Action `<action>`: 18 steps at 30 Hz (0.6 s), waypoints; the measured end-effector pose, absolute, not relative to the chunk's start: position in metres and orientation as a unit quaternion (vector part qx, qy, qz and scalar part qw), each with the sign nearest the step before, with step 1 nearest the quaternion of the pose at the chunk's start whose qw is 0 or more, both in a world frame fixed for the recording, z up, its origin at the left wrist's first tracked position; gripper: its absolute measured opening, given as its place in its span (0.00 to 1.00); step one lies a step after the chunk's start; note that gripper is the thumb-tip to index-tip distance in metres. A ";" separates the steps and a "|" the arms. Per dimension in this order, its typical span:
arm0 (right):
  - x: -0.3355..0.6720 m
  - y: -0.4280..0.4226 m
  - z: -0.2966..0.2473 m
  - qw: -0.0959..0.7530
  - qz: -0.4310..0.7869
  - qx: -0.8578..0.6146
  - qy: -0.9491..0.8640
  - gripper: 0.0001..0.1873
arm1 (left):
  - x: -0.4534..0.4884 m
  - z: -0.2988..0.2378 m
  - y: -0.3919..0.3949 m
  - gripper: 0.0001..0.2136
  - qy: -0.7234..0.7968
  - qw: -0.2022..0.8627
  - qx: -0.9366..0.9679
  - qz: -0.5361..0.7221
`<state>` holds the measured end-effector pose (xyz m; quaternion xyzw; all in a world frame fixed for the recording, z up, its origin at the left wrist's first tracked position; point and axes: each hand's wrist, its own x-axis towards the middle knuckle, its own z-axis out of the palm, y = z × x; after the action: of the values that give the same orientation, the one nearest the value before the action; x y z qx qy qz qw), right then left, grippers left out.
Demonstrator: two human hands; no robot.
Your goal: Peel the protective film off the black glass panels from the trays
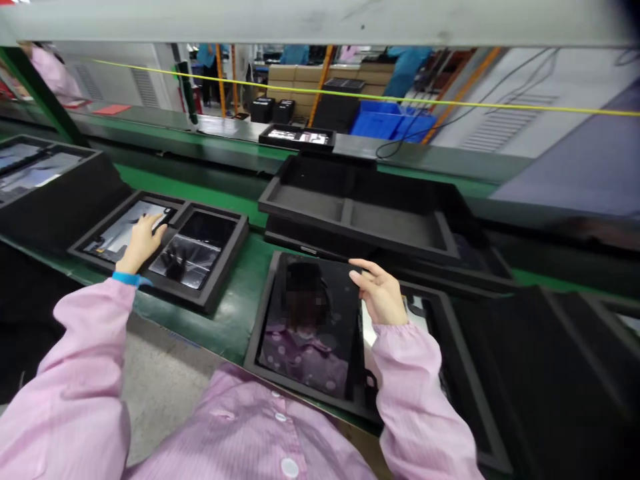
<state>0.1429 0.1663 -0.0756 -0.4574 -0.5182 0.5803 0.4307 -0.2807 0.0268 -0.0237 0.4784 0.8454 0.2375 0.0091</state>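
My left hand [143, 241] reaches out to a black foam tray [210, 293] on the green belt and rests its fingers flat on the glossy panel [120, 233] in the tray's left slot. A second panel [187, 259] lies in the right slot. My right hand [380, 293] is at the right edge of a dark glossy screen [310, 320] that lies in a nearer black tray [260, 333]. Its fingers are stretched over the screen's upper right corner, touching the edge. Both sleeves are pink.
A stack of black two-slot trays [360, 213] stands beyond the screen. More trays lie at the right [550, 373] and far left [45, 180]. The green conveyor [235, 313] runs left to right. Blue bins [390, 120], cardboard boxes and other people stand behind.
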 end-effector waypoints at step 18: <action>0.105 0.031 -0.065 0.705 0.551 -0.346 -0.282 0.31 | 0.035 -0.071 0.023 0.45 0.379 0.460 0.303 0.744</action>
<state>0.1047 0.0313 -0.0652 -0.3463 -0.2819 0.5510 0.7050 0.0351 0.0225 -0.0706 0.3029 0.3786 0.7436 0.4605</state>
